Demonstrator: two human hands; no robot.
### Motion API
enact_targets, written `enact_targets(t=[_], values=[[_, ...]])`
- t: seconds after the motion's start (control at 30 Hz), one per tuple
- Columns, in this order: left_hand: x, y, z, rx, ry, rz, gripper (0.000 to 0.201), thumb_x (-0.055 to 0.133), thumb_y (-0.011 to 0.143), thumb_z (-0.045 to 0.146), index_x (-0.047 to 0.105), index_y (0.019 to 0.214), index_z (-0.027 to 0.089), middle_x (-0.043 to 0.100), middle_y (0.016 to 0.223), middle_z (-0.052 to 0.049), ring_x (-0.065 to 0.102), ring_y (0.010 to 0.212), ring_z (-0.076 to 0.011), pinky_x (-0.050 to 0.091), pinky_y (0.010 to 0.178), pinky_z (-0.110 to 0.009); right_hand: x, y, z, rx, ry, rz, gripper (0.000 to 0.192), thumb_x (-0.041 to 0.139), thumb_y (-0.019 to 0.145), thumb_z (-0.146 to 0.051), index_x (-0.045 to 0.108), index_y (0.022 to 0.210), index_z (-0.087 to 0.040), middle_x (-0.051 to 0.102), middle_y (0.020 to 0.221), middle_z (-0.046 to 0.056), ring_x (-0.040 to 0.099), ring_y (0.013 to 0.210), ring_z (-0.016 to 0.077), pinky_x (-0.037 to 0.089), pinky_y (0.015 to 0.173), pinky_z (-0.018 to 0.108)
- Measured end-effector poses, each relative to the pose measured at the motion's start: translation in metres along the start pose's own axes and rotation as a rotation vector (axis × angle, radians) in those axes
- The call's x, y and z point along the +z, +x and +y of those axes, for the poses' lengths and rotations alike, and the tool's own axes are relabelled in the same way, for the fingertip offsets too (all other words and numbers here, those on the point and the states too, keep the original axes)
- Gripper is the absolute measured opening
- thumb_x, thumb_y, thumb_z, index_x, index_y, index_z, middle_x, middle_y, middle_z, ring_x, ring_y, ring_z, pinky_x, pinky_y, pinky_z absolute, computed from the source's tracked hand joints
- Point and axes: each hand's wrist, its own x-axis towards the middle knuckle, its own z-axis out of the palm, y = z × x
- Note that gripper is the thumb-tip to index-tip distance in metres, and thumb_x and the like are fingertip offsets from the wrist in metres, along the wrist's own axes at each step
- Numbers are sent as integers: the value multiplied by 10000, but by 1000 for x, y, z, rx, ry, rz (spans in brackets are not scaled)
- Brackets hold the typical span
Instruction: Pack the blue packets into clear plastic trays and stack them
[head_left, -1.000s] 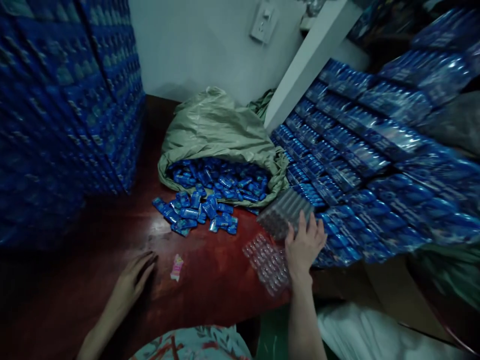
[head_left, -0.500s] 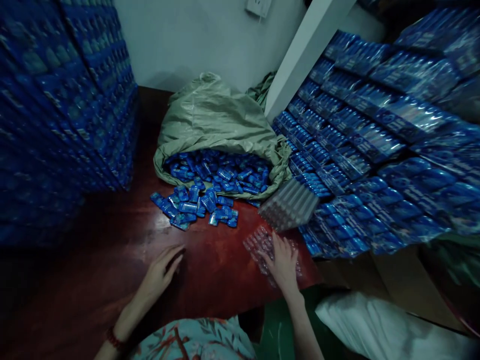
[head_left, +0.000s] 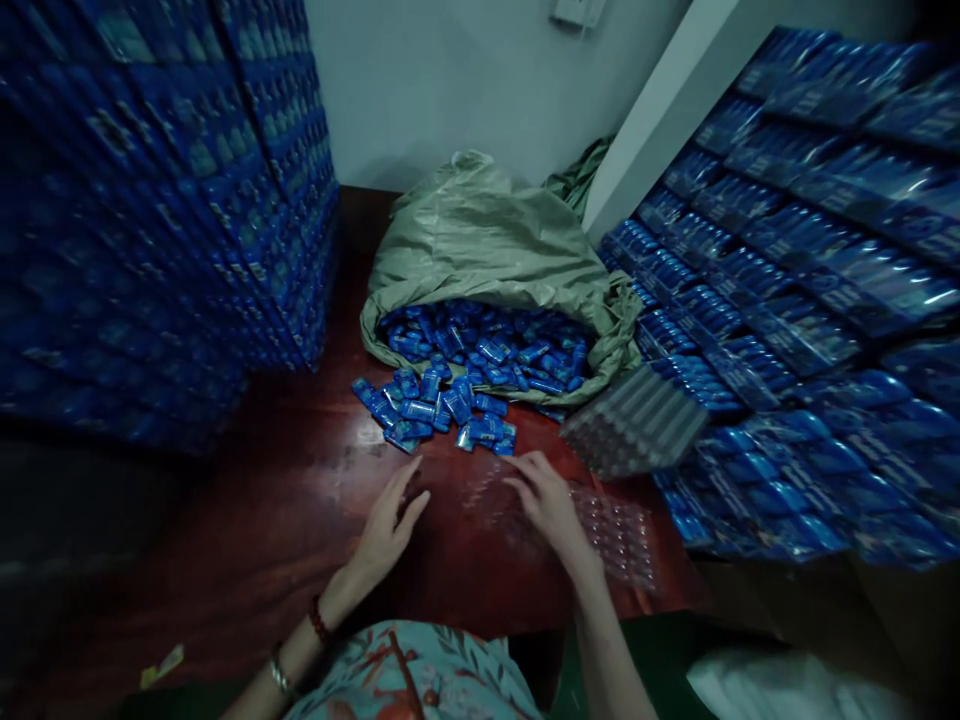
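A clear plastic blister tray (head_left: 600, 525) lies flat on the red-brown table (head_left: 262, 520), near its front edge. The right hand (head_left: 551, 505) rests on it, fingers spread. The left hand (head_left: 390, 525) lies open on the table, just beside loose blue packets (head_left: 435, 415) spilling from a green sack (head_left: 487, 235).

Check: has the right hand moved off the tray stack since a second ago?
Yes. The right hand has come away from the tray stack, toward the person and leftward, and now rests on the flat clear tray on the table.
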Motion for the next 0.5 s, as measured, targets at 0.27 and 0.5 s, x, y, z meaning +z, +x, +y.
enact_targets(t=[0.27, 0.5], values=[[-57, -8, -31, 102, 218, 270, 305, 446, 907, 336, 551, 1161, 206, 562, 1219, -95, 521, 1147, -224, 405, 1011, -435, 73, 48, -46, -64, -122, -46, 271, 457, 901, -200, 629, 1108, -234, 599, 991, 57, 531, 961, 189, 416, 842, 328], [-51, 72, -13, 112, 492, 287, 300, 422, 923, 351, 572, 1111, 172, 599, 1050, -107, 540, 1001, -240, 443, 880, -395, 28, 70, 15, 172, -364, -13, 491, 547, 825, -224, 472, 1310, -245, 511, 1213, 109, 475, 1041, 250, 434, 793, 378]])
